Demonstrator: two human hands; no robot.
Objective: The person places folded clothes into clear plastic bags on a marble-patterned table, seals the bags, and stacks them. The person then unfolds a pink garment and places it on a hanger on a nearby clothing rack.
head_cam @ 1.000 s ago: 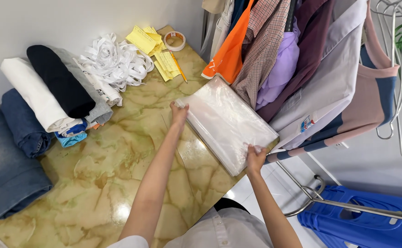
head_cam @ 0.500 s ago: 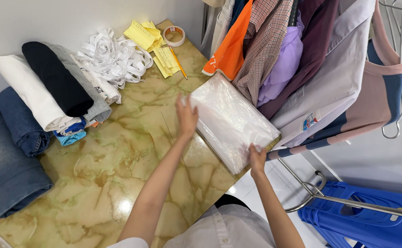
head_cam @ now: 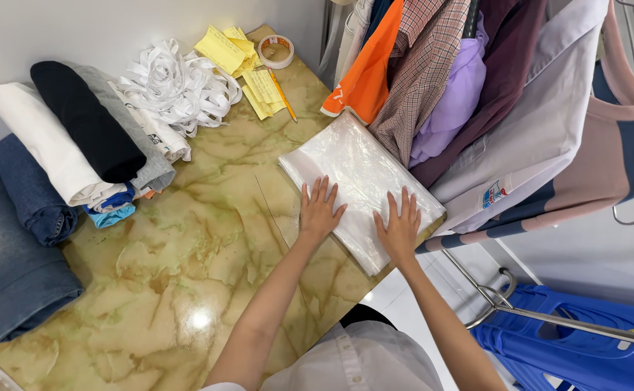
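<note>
Both hands flat, fingers spread, palms down on the clear plastic bag [head_cam: 360, 181] holding a folded white item. Left hand [head_cam: 319, 211] sits on the bag's near-left edge, right hand [head_cam: 401, 226] on its near-right part; neither grips anything. Bag lies at the right edge of the marble table [head_cam: 187, 289], one corner just over the edge. Hanging clothes [head_cam: 462, 94] on the rack crowd the bag's far side, with the plaid shirt [head_cam: 415, 80] touching or overlapping it. Left of the bag: rolled garments [head_cam: 71, 137], folded jeans [head_cam: 6, 253], a tangle of white strips [head_cam: 176, 87]. Far end: yellow paper slips [head_cam: 241, 69], pencil [head_cam: 283, 94], tape roll [head_cam: 276, 51]. Blue plastic stool [head_cam: 585, 347] on the floor at right.
</note>
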